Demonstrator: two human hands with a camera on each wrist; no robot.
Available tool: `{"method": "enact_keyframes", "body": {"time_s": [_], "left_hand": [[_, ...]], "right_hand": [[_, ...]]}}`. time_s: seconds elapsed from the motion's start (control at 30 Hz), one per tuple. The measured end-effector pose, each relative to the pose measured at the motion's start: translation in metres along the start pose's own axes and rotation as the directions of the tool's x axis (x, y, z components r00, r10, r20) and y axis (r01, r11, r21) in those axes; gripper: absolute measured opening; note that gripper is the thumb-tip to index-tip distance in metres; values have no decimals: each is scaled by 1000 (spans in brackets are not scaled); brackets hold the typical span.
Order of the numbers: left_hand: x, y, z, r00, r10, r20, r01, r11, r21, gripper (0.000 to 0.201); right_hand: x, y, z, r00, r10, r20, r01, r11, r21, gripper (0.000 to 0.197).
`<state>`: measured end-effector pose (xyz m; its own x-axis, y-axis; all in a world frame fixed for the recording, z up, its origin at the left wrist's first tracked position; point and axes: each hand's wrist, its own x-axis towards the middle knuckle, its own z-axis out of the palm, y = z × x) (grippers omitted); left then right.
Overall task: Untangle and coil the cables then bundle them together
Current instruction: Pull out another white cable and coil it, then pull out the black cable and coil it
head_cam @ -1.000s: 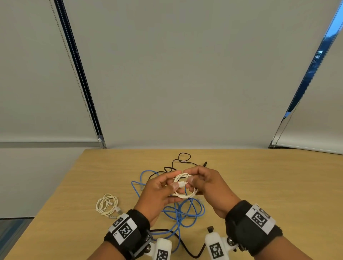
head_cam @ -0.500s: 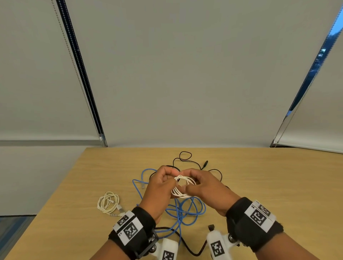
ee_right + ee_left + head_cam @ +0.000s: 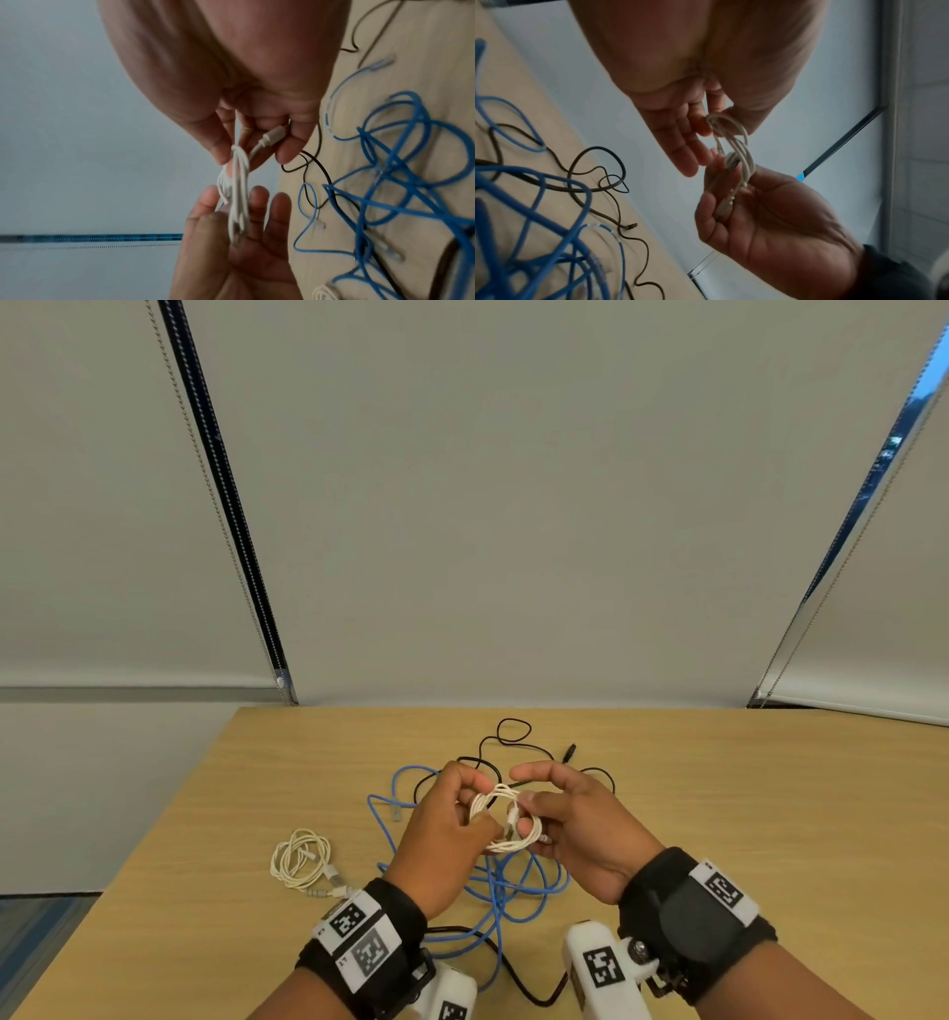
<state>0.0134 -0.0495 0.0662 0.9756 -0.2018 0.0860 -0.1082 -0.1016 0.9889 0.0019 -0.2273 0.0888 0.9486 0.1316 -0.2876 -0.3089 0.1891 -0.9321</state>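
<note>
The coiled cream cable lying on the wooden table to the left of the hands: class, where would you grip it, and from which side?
Probably pinch the coiled cream cable across its bunched round loops, coming straight down from above. It lies flat on the wooden table, apart from the blue and black tangle, so the top is free. Its plug ends trail towards the left hand; gripping those alone would likely let the loops fall open.

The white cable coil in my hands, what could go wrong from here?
1. The white cable coil is only pinched by the left hand and right hand; its loops could spring apart.
2. Its loose plug may slip free and unwind.
3. The blue cable and black cable lie tangled directly beneath, so a dropped coil could snag.
</note>
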Motion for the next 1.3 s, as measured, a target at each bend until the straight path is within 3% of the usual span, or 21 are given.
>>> {"method": "enact_keyframes", "body": {"time_s": [0.2, 0.33, 0.43, 0.63, 0.8, 0.93, 1.03, 1.17, 1.23, 1.3], "left_hand": [[-2, -3, 3, 988, 122, -94, -106, 980, 166, 22], [-3, -3, 2, 976, 216, -34, -199, 942, 269, 19], [1, -2, -4, 987, 145, -65, -126, 963, 240, 21], [8, 0, -16, 1000, 13, -22, -11, 994, 107, 13], [3, -4, -22, 991, -70, 111, 81, 992, -97, 8], [0, -12, -26, 967, -188, 169, 232, 926, -297, 9], [2, -24, -33, 967, -239, 85, 247, 963, -111, 13], [2, -37, -55, 985, -171, -6, 170, 979, 109, 18], [3, -44, -75, 984, -128, -125, 149, 973, 174, 22], [6, -56, -102, 952, -116, -282, 180, 960, 214, 24]], "right_hand": [[-9, 3, 11, 996, 9, 91, -12, 999, 31, 16], [-12, 0, 17, 992, -5, 122, 18, 995, -97, 45], [-10, -8, 12, 991, -32, 133, 66, 964, -257, 39], [-6, -18, -5, 977, -164, 137, 213, 752, -624, 16], [0, -13, -12, 971, -191, 142, 236, 701, -673, 14], [2, -3, -7, 955, -283, 93, 262, 646, -718, 10], [1, 3, 1, 943, -309, 120, 303, 655, -692, 8], [-1, 10, 2, 948, -222, 227, 317, 701, -639, 15], [-4, 13, -10, 966, -159, 205, 258, 672, -694, 17], [-8, 18, -26, 982, -86, 166, 183, 627, -757, 12]]}}
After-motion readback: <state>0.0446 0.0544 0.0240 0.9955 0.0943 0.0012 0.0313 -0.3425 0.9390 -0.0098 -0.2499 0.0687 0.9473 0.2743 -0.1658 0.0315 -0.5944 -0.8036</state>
